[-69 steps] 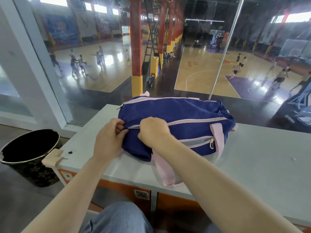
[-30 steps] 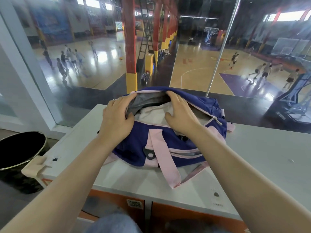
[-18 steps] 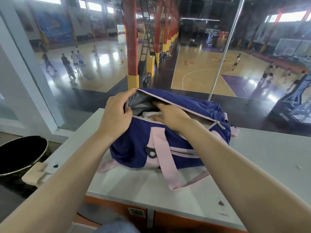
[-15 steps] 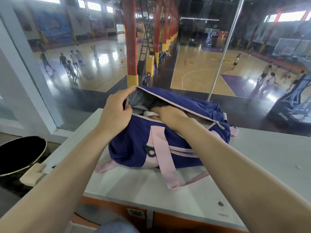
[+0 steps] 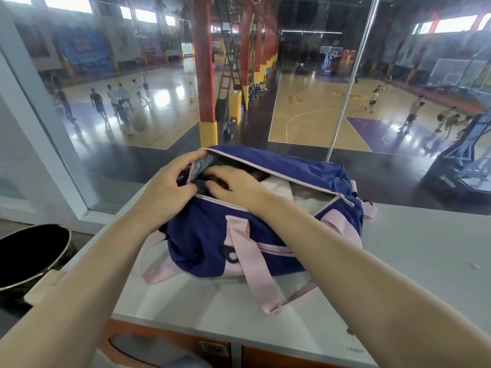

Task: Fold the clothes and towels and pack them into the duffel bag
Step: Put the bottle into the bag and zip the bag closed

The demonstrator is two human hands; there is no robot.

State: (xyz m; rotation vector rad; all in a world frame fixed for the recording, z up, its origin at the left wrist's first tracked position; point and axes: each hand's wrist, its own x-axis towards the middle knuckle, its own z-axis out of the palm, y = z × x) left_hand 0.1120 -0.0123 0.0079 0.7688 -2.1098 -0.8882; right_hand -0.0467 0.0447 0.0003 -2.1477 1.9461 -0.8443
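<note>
One duffel bag (image 5: 265, 235), two hands (left (image 5: 170, 189), right (image 5: 233, 188)), one black bin (image 5: 29, 256), one countertop (image 5: 411, 261).

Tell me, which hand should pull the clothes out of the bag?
Probably the right hand. It's already reaching into the open duffel bag, fingers on something dark next to a white cloth. The left hand grips the bag's opening edge, holding it apart.

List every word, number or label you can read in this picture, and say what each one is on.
None reads clearly.
Sticker on the orange cabinet front: too blurred.
Small print on the counter edge: too small.
White marking on the hoop base: blurred.
Wall banner: illegible.
Bag: no visible text.
</note>
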